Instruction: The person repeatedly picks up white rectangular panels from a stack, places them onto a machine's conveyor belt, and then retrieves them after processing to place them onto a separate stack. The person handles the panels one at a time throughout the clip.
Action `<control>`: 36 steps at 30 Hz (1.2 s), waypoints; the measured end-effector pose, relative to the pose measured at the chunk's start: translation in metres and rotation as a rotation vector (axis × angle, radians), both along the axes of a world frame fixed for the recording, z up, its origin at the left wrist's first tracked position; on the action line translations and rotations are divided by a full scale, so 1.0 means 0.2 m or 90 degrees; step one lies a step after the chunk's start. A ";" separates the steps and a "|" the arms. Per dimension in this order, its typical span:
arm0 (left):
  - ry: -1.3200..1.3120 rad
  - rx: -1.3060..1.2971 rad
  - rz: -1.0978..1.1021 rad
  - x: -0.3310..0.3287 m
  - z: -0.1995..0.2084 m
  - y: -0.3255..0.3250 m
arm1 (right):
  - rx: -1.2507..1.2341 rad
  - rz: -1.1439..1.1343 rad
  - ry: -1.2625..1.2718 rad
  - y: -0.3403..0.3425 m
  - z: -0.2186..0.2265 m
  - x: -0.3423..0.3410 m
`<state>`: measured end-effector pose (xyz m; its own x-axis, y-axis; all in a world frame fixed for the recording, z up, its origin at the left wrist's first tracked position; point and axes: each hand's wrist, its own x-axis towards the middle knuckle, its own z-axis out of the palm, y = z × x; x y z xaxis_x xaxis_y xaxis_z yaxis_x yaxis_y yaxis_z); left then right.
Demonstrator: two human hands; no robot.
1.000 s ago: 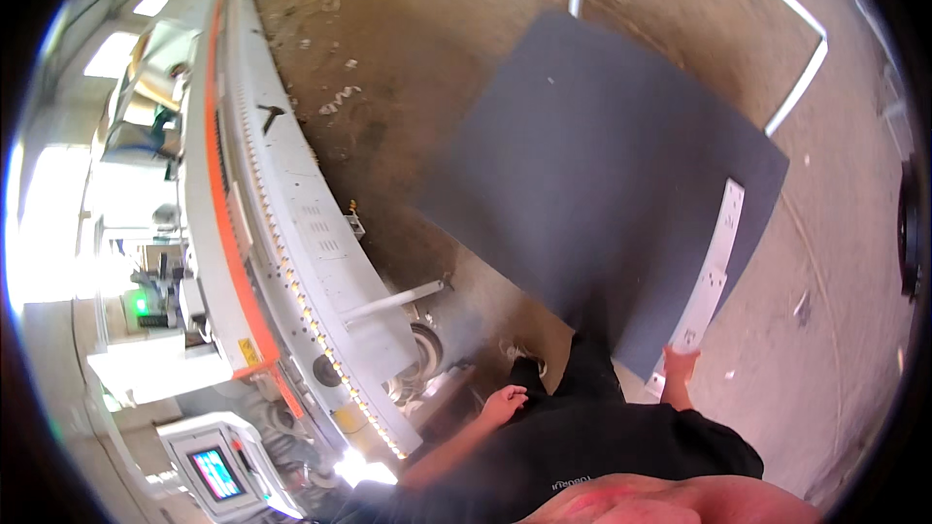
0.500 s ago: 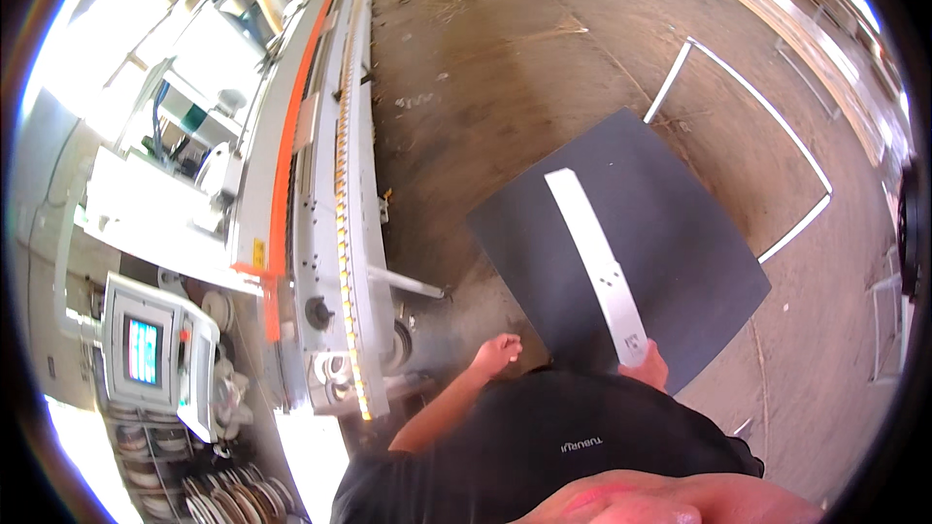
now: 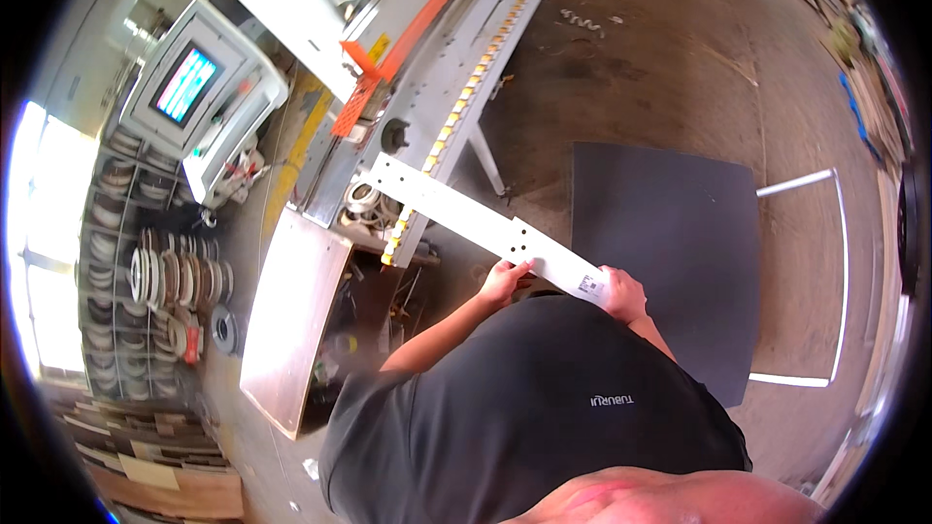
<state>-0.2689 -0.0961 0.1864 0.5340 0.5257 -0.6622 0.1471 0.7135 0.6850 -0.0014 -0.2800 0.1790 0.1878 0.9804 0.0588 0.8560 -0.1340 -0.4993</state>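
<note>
A long white board strip (image 3: 466,217) with small dark holes and a printed label lies across both my hands in front of my body. My right hand (image 3: 624,295) grips its near right end, beside the label. Partway along the lower edge, my left hand (image 3: 506,283) is closed on the strip, thumb on top close to a group of holes. The strip's far end reaches over the row of yellow and white rollers (image 3: 454,124) on the machine's edge; whether it touches them I cannot tell. To the right is a dark grey panel top (image 3: 665,252).
A control panel with a lit screen (image 3: 186,85) stands at the left. Below it are rolls of edge banding (image 3: 175,277) on a rack. An open-fronted cabinet (image 3: 291,320) stands by the machine's end. A white metal frame (image 3: 843,277) extends right of the grey panel.
The view has turned left toward the machine's end and control panel. The strip has swung from over the grey panel toward the rollers, and my left hand has taken hold of it.
</note>
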 end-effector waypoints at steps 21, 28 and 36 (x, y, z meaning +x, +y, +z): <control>0.074 0.176 0.032 -0.87 -0.14 1.09 | -0.161 0.140 -0.023 1.46 0.06 -0.66; 0.143 0.240 0.086 -1.00 0.02 1.27 | -0.180 0.143 -0.036 1.92 0.14 -0.83; 0.267 0.385 0.158 -0.96 0.00 1.19 | -0.215 0.178 -0.029 2.10 0.20 -0.95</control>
